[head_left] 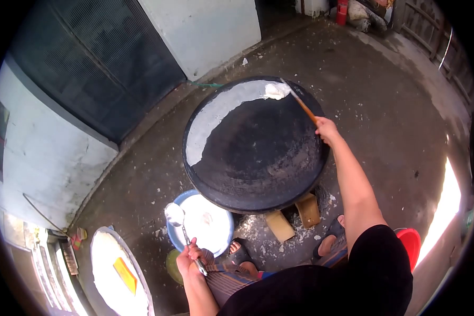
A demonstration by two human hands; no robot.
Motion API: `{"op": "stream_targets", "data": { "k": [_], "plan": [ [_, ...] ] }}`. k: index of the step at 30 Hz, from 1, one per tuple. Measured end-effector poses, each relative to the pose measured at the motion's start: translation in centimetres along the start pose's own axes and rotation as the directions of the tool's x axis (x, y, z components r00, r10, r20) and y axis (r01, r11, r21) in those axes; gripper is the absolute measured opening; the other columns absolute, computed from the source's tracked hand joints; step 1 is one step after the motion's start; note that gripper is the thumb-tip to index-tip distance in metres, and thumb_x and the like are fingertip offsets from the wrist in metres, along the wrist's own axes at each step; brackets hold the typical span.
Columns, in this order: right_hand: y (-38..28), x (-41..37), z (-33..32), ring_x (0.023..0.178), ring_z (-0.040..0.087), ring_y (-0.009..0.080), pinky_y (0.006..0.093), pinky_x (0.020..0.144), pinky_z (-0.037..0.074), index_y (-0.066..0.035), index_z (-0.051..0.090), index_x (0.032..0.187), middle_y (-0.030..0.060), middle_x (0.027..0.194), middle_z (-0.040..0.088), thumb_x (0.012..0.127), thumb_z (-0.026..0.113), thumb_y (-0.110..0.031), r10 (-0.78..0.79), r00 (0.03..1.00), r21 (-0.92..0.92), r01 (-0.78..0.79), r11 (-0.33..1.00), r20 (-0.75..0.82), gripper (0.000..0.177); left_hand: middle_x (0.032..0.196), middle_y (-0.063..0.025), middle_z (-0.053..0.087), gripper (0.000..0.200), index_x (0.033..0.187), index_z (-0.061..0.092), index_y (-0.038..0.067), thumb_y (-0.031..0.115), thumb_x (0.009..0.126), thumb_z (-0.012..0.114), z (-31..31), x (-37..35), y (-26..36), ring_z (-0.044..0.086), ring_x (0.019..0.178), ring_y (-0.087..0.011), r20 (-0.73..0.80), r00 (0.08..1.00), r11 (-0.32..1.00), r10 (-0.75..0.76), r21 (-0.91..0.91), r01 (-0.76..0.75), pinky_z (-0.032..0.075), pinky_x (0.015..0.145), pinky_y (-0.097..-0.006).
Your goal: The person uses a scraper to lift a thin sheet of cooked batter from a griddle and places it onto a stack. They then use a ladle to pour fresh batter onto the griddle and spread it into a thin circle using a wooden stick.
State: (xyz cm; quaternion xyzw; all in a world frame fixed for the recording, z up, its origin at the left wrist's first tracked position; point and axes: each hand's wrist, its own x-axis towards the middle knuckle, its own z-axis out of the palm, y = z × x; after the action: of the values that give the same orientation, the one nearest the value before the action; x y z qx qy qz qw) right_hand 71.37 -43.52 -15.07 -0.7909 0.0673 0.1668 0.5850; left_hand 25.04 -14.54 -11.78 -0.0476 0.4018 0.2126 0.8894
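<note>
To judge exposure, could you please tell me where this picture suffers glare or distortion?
Head view: sunlight blows out the grey concrete floor at right; fisheye bends the white wall and blackens corners; the large round black griddle is sharp.

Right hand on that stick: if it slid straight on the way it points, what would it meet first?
Probably the white batter lump at the black griddle's far edge, where the right hand's spreader ends; depth unclear.

Black clothing point(353, 279), striped skirt point(226, 279), dark open sandals point(334, 229)
</note>
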Motion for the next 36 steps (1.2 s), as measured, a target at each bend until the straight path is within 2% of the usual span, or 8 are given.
{"op": "stream_targets", "data": {
  "k": [10,14,15,16,20,22,34,36],
  "plan": [
    [-0.7,-1.5,4.6,0.036,0.022,0.0056,0.0233,0.032,0.016,-0.024,0.053,0.115,-0.0027,0.057,0.040,0.089,0.040,-0.023,0.028,0.993,-0.059,-0.021,0.998,0.117,0.029,0.060,-0.0028,0.044,0.035,0.099,0.045,-0.008,0.019,0.092,0.026,1.2,-0.4,-0.9,0.039,0.046,-0.0091,-0.054,0.996,0.995,0.075,0.074,-0.071,0.034,0.038,-0.0190],
    [3.0,0.3,3.5,0.067,0.060,0.0184,0.0297,0.059,0.046,-0.020,0.056,0.112,0.0079,0.085,0.063,0.086,0.044,-0.023,-0.493,0.864,-0.504,0.473,0.723,0.103,0.029,0.069,-0.0046,0.044,0.033,0.101,0.043,-0.008,0.020,0.092,0.029,0.4,-0.1,-0.3,0.040,0.050,-0.0107,0.018,1.000,1.000,0.006,0.025,-0.006,0.035,0.041,-0.0221],
    [-1.8,-5.3,2.2,0.094,0.058,0.0198,0.0284,0.080,0.042,-0.017,0.057,0.111,0.0085,0.102,0.060,0.084,0.047,-0.022,-0.236,0.971,-0.577,0.178,0.797,-0.027,0.029,0.069,-0.0046,0.044,0.033,0.101,0.043,-0.008,0.020,0.092,0.029,0.3,-0.2,-0.2,0.040,0.050,-0.0107,0.020,1.000,1.000,0.006,0.020,-0.006,0.035,0.041,-0.0221],
    [-0.1,-4.3,1.8,0.090,0.059,0.0195,0.0284,0.077,0.044,-0.017,0.057,0.110,0.0085,0.100,0.061,0.084,0.048,-0.020,-0.197,0.965,-0.522,0.080,0.849,-0.173,0.028,0.069,-0.0046,0.044,0.033,0.101,0.044,-0.008,0.020,0.092,0.029,0.2,-0.2,-0.1,0.040,0.049,-0.0105,0.017,1.000,1.000,0.002,0.024,-0.002,0.035,0.041,-0.0219],
    [4.8,-1.1,5.0,0.087,0.057,0.0151,0.0258,0.078,0.042,-0.009,0.057,0.109,0.0076,0.095,0.063,0.085,0.047,-0.014,-0.235,0.971,-0.088,0.230,0.969,-0.047,0.026,0.067,-0.0044,0.044,0.034,0.101,0.044,-0.008,0.021,0.092,0.030,-0.1,-0.3,-0.2,0.039,0.048,-0.0100,0.026,1.000,0.996,0.008,0.090,-0.010,0.035,0.040,-0.0211],
    [2.7,-2.9,7.4,0.086,0.057,0.0144,0.0252,0.078,0.042,-0.007,0.058,0.107,0.0076,0.095,0.063,0.084,0.050,-0.016,-0.335,0.933,-0.224,0.357,0.907,0.128,0.026,0.067,-0.0044,0.044,0.034,0.101,0.045,-0.008,0.021,0.092,0.030,0.7,-0.6,-0.6,0.039,0.048,-0.0098,-0.005,1.000,0.996,0.020,0.087,-0.019,0.034,0.040,-0.0210],
    [-2.2,-8.7,7.8,0.093,0.058,0.0225,0.0308,0.080,0.043,-0.023,0.059,0.108,0.0089,0.100,0.061,0.082,0.051,-0.027,-0.288,0.944,-0.567,0.328,0.756,0.161,0.027,0.065,-0.0044,0.044,0.035,0.099,0.047,-0.008,0.022,0.092,0.029,0.5,-0.9,-0.5,0.036,0.046,-0.0093,-0.030,0.999,0.995,0.039,0.093,-0.036,0.033,0.039,-0.0202],
    [-0.8,-8.8,6.1,0.092,0.058,0.0240,0.0324,0.078,0.044,-0.025,0.058,0.108,0.0083,0.100,0.060,0.082,0.050,-0.029,-0.278,0.957,-0.661,0.160,0.733,-0.076,0.027,0.066,-0.0047,0.044,0.035,0.099,0.046,-0.008,0.021,0.092,0.029,0.2,-0.9,-0.3,0.037,0.046,-0.0096,-0.029,0.999,0.995,0.044,0.090,-0.042,0.033,0.039,-0.0204]
  ]
}}
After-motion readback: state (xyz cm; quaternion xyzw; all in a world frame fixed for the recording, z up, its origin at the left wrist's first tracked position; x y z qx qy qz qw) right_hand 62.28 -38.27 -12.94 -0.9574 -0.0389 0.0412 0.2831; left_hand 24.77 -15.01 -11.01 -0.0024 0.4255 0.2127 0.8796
